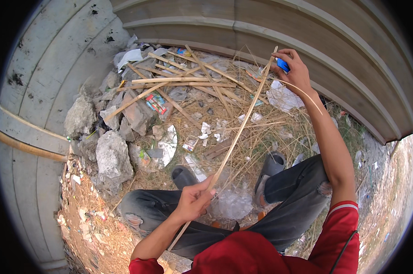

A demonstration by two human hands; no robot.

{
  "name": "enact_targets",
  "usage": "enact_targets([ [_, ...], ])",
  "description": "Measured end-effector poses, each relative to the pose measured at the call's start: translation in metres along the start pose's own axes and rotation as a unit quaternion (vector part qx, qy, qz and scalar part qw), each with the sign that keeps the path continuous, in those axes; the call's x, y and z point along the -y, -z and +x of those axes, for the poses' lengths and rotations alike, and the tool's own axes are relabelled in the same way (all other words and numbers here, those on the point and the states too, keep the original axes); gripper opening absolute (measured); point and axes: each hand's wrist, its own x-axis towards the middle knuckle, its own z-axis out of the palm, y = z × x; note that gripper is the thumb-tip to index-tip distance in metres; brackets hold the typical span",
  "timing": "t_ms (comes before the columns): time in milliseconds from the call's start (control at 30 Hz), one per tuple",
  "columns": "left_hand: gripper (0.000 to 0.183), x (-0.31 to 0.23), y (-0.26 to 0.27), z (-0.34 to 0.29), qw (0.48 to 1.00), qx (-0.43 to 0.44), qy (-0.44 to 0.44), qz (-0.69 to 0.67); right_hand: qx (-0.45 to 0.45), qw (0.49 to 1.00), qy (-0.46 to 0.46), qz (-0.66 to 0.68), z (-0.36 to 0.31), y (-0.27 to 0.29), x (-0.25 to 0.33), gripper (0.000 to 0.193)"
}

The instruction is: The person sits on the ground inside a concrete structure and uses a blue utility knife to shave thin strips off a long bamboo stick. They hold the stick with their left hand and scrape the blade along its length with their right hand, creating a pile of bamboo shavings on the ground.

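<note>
A long, pale bamboo strip (237, 137) slants across the middle, from beside my left knee up to the far right. My left hand (195, 199) is closed around its lower part, and the tail sticks out below the fist. At the strip's far end, my right hand (292, 71) grips a small blue tool (283, 65) against or right beside the bamboo. The tool's working edge is hidden by the fingers. A thin curled sliver (307, 94) bends from the right hand over the forearm.
Several bamboo strips (183, 81) lie crossed on litter and dry grass ahead. Grey rocks (113, 155) are piled at left. A corrugated metal wall (279, 23) closes the far side, pale panels (47, 59) the left. Clear plastic (234, 201) lies between my legs.
</note>
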Motion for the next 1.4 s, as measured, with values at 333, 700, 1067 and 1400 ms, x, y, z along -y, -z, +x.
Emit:
enact_targets([
  [333,0.046,0.008,0.001,0.001,0.997,0.013,0.014,0.07,0.181,0.97,-0.145,0.073,-0.017,0.0,-0.058,0.015],
  [700,0.048,0.02,-0.001,0.003,0.995,0.02,-0.001,0.093,-0.044,0.849,-0.368,0.376,-0.015,0.003,-0.093,0.03],
  [1067,0.05,0.007,-0.005,0.006,0.994,0.026,0.011,0.103,0.003,0.871,-0.371,0.321,-0.016,-0.001,-0.04,0.054],
  [1400,0.058,-0.023,-0.004,0.041,0.981,0.082,-0.123,0.125,0.155,0.749,-0.393,0.51,-0.01,-0.009,0.095,0.048],
])
